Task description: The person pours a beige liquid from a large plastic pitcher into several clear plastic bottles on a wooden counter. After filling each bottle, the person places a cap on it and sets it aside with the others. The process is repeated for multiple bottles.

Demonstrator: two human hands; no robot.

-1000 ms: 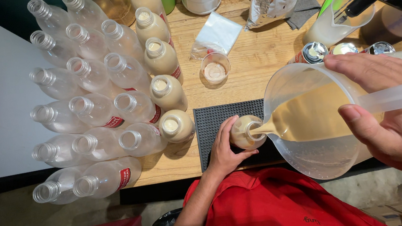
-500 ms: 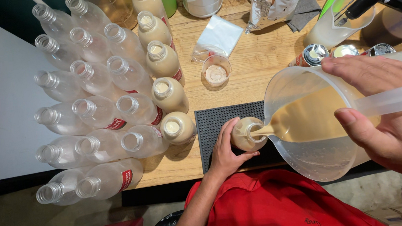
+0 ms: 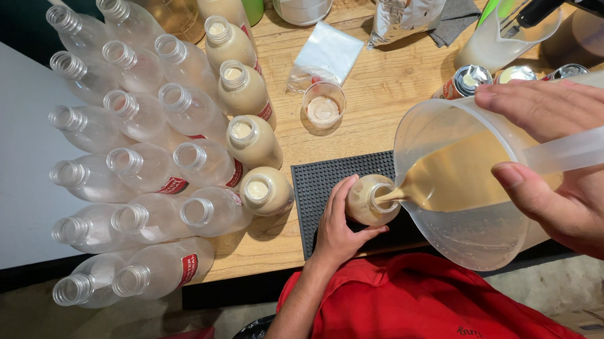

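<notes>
beige liquid pours as right hand (image 3: 580,185) fingers grip the jug (image 3: 460,183), left hand (image 3: 338,225) fingers wrapping the bottle (image 3: 365,200).

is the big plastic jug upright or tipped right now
Tipped: the jug, in the right hand, leans spout-down, tan liquid running into the bottle.

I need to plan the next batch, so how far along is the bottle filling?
Done: five filled bottles of beige drink stand uncapped in a column. In hand: the left hand steadies a bottle on the black mat while the right hand tips the clear jug into it; it looks nearly full. Left: well over a dozen empty bottles, and no caps on any.
</notes>
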